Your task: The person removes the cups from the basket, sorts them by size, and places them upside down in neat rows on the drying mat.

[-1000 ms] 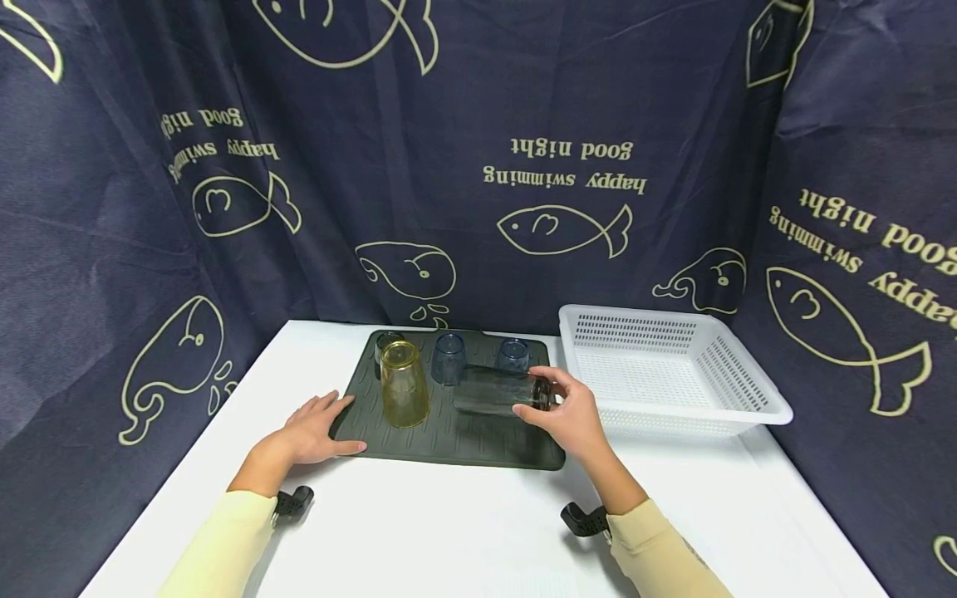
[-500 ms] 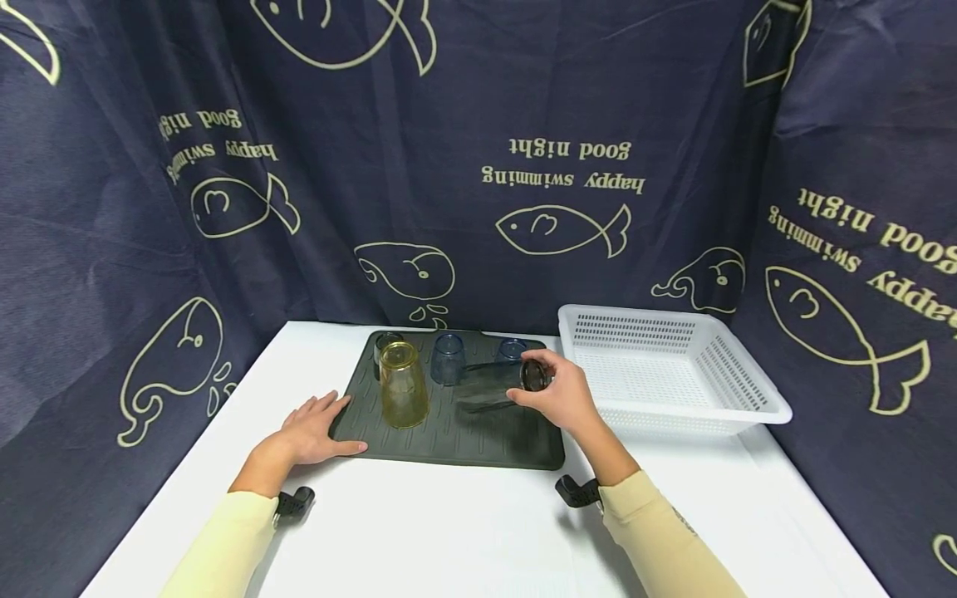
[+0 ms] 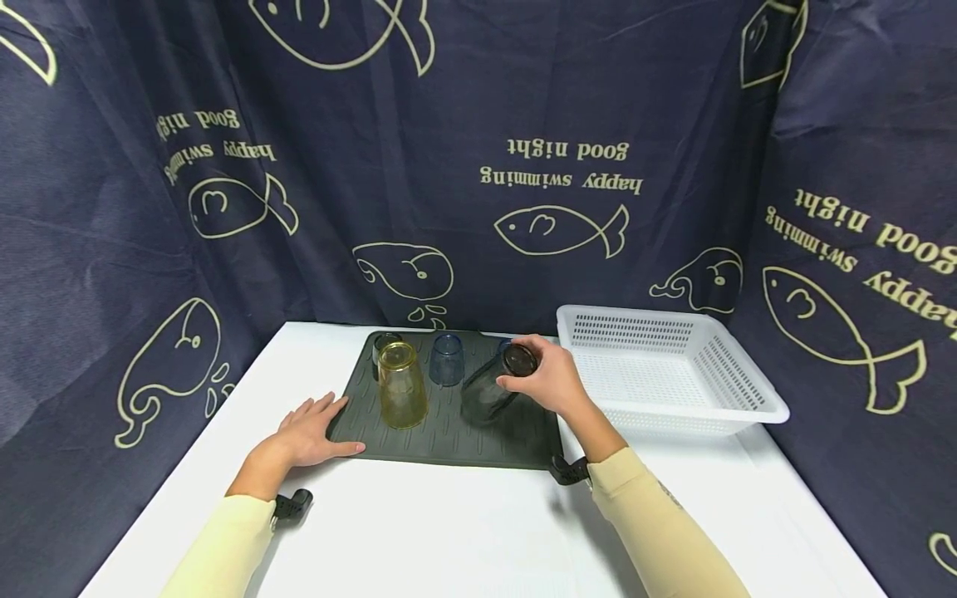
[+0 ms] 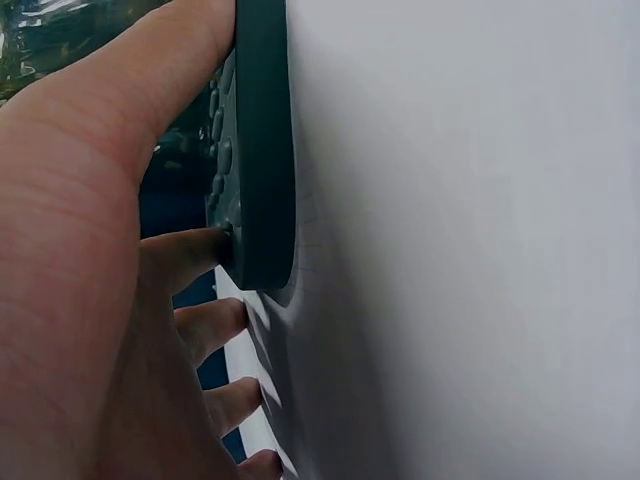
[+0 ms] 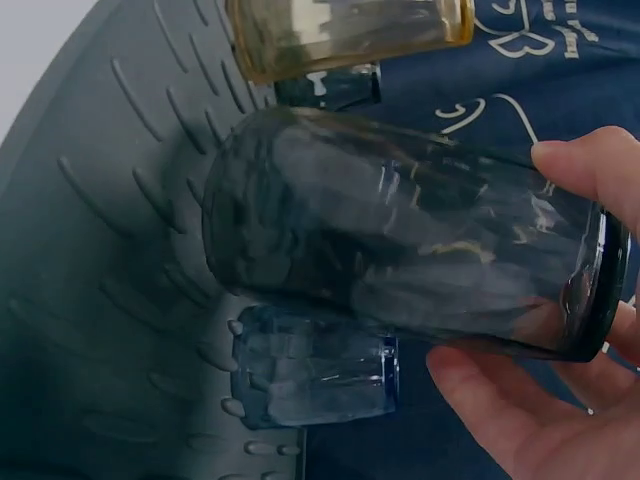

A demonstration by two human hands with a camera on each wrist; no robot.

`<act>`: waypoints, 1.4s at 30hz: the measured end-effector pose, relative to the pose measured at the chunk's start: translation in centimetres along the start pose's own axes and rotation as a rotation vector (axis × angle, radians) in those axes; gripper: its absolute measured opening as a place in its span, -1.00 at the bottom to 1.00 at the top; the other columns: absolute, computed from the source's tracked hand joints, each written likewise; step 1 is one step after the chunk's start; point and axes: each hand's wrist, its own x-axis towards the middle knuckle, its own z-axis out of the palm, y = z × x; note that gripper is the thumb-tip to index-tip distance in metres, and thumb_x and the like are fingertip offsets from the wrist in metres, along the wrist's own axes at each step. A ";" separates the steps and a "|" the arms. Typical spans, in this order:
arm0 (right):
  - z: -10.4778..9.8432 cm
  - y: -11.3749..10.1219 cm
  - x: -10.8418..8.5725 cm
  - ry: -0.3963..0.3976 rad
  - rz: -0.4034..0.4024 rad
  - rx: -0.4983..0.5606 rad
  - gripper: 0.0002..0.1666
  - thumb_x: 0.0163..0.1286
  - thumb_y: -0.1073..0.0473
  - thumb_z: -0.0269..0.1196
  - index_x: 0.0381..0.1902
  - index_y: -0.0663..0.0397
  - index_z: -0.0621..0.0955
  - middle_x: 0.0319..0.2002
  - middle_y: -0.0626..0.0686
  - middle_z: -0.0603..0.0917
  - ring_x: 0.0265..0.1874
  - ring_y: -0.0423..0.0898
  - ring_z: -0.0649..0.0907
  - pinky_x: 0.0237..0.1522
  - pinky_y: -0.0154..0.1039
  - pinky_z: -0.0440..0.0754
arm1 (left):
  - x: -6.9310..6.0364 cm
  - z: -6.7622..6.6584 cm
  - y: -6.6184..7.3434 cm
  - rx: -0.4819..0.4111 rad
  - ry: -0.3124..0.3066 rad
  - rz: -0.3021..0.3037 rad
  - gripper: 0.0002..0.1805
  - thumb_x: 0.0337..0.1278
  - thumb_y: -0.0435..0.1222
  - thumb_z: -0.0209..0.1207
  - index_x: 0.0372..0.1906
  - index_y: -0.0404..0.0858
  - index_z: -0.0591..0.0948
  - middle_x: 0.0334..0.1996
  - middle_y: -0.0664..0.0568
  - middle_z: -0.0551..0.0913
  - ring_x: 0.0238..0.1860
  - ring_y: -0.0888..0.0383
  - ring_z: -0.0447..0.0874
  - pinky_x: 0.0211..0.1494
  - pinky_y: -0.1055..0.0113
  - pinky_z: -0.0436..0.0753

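Note:
A tall smoky-grey glass (image 3: 484, 397) leans over the dark ribbed mat (image 3: 449, 448), its base raised to the right and its mouth down-left. My right hand (image 3: 552, 378) grips it near the base, thumb and fingers on opposite sides, as the right wrist view shows with the grey glass (image 5: 400, 235). Whether its rim touches the mat I cannot tell. My left hand (image 3: 310, 433) rests spread at the mat's left corner. In the left wrist view, thumb and index finger touch the mat (image 4: 265, 150); the other fingers lie past its edge.
An upside-down yellow glass (image 3: 404, 390) stands on the mat, partly covering a small dark glass (image 3: 377, 361). Behind is a small blue glass (image 3: 447, 363); another blue glass (image 5: 315, 370) is mostly hidden by my right hand in the head view. A white basket (image 3: 673, 415) stands right.
The grey glass has swung from nearly lying flat to a steeper tilt, its base rising. My right hand has moved up and left with it. The left hand stays in place.

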 end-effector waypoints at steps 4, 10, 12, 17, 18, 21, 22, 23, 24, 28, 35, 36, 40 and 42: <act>0.2 -0.3 0.6 -0.017 -0.016 0.004 -0.17 0.06 0.05 0.61 0.30 0.02 0.58 0.13 0.06 0.72 -0.05 0.01 0.76 -0.03 -0.06 0.75 | 0.1 0.0 0.0 0.004 0.001 -0.003 0.20 0.03 0.37 0.30 0.59 -0.31 0.20 0.57 -0.43 0.09 0.54 -0.58 -0.05 0.49 -0.53 0.01; 0.8 -0.4 1.1 -0.034 -0.028 0.004 -0.15 0.02 0.05 0.64 0.29 0.06 0.58 0.11 0.07 0.73 -0.06 0.02 0.76 -0.03 -0.06 0.76 | 0.2 0.1 -0.1 0.009 0.002 -0.008 0.22 0.01 0.39 0.29 0.59 -0.30 0.19 0.58 -0.42 0.08 0.54 -0.58 -0.06 0.50 -0.52 0.01; 0.9 -0.4 1.3 -0.038 -0.035 -0.002 -0.15 0.02 0.03 0.64 0.28 0.04 0.59 0.11 0.06 0.73 -0.06 0.01 0.76 -0.04 -0.08 0.76 | 0.2 0.1 -0.1 0.009 0.003 -0.008 0.22 0.01 0.39 0.29 0.59 -0.30 0.19 0.58 -0.42 0.08 0.54 -0.57 -0.06 0.50 -0.52 0.01; 1.3 -0.6 1.5 -0.038 -0.044 -0.011 -0.17 0.00 -0.02 0.65 0.26 -0.03 0.62 0.06 0.03 0.75 -0.08 -0.02 0.76 -0.07 -0.12 0.75 | 0.1 0.0 0.0 0.007 0.003 -0.004 0.21 0.02 0.37 0.31 0.59 -0.29 0.20 0.58 -0.42 0.09 0.54 -0.58 -0.04 0.49 -0.52 0.03; 1.3 -0.6 1.6 -0.040 -0.044 -0.009 -0.17 0.00 -0.02 0.65 0.26 -0.03 0.62 0.06 0.03 0.75 -0.09 -0.02 0.76 -0.07 -0.13 0.75 | 0.1 0.0 0.0 0.007 0.003 -0.004 0.20 0.02 0.37 0.31 0.59 -0.29 0.20 0.58 -0.42 0.10 0.54 -0.58 -0.04 0.49 -0.52 0.03; 1.5 -0.6 1.8 -0.050 -0.042 -0.003 -0.16 0.00 -0.01 0.66 0.27 -0.04 0.63 0.06 0.03 0.76 -0.09 -0.03 0.76 -0.06 -0.14 0.75 | 0.0 0.0 0.1 0.006 0.004 -0.004 0.20 0.03 0.37 0.31 0.59 -0.30 0.20 0.57 -0.42 0.10 0.54 -0.58 -0.04 0.49 -0.52 0.04; 1.6 -0.6 1.8 -0.053 -0.043 0.002 -0.16 0.00 0.00 0.66 0.27 -0.04 0.63 0.06 0.04 0.76 -0.09 -0.03 0.77 -0.07 -0.13 0.75 | 0.0 0.0 0.1 0.007 0.005 -0.004 0.20 0.03 0.37 0.31 0.59 -0.30 0.20 0.57 -0.42 0.10 0.53 -0.58 -0.04 0.49 -0.52 0.04; 1.6 -0.5 1.9 -0.057 -0.043 0.002 -0.15 -0.01 0.00 0.66 0.28 -0.04 0.63 0.06 0.04 0.76 -0.09 -0.03 0.77 -0.07 -0.14 0.75 | 0.1 0.0 0.1 0.007 0.006 -0.004 0.20 0.03 0.37 0.31 0.59 -0.30 0.20 0.57 -0.42 0.10 0.53 -0.58 -0.04 0.49 -0.52 0.04; 1.7 -0.5 2.0 -0.060 -0.044 0.005 -0.15 -0.01 0.01 0.66 0.28 -0.04 0.63 0.06 0.05 0.76 -0.09 -0.03 0.77 -0.07 -0.14 0.76 | 0.1 0.1 0.1 0.008 0.007 -0.004 0.20 0.03 0.37 0.31 0.59 -0.30 0.20 0.57 -0.42 0.10 0.53 -0.58 -0.04 0.49 -0.52 0.04; 2.0 -0.5 2.1 -0.073 -0.043 0.013 -0.12 -0.01 0.02 0.67 0.30 0.00 0.62 0.07 0.07 0.75 -0.09 -0.02 0.76 -0.07 -0.13 0.76 | 0.1 0.1 0.0 0.011 0.010 -0.007 0.20 0.02 0.37 0.31 0.59 -0.29 0.21 0.57 -0.42 0.11 0.53 -0.58 -0.03 0.50 -0.52 0.03; 2.5 -0.2 2.0 -0.052 -0.043 0.016 -0.11 -0.02 -0.01 0.67 0.29 0.05 0.62 0.06 0.07 0.76 -0.07 0.00 0.76 -0.04 -0.10 0.75 | 0.1 0.1 0.2 0.008 0.010 -0.009 0.20 0.02 0.37 0.31 0.58 -0.31 0.21 0.57 -0.42 0.11 0.53 -0.58 -0.04 0.51 -0.51 0.03; 2.6 -0.1 2.0 -0.047 -0.041 0.020 -0.11 -0.03 -0.01 0.67 0.29 0.04 0.62 0.06 0.06 0.76 -0.07 0.00 0.76 -0.05 -0.10 0.74 | 0.1 0.1 0.2 0.008 0.010 -0.010 0.20 0.02 0.37 0.31 0.58 -0.31 0.21 0.57 -0.42 0.11 0.54 -0.58 -0.04 0.51 -0.51 0.03; 2.9 0.4 1.9 -0.028 -0.030 0.060 -0.12 -0.04 -0.05 0.67 0.26 -0.01 0.63 0.04 0.02 0.76 -0.08 -0.01 0.74 -0.08 -0.10 0.73 | 0.0 0.1 0.2 0.001 0.010 -0.010 0.21 0.01 0.37 0.31 0.58 -0.31 0.20 0.57 -0.42 0.10 0.54 -0.58 -0.05 0.51 -0.51 0.02; 3.1 0.7 1.8 -0.019 -0.021 0.079 -0.17 -0.04 -0.06 0.67 0.22 -0.04 0.65 0.01 0.00 0.76 -0.12 -0.03 0.73 -0.11 -0.13 0.72 | 0.0 0.1 0.2 -0.002 0.009 -0.010 0.21 0.02 0.37 0.31 0.58 -0.31 0.20 0.57 -0.43 0.10 0.53 -0.59 -0.05 0.51 -0.51 0.02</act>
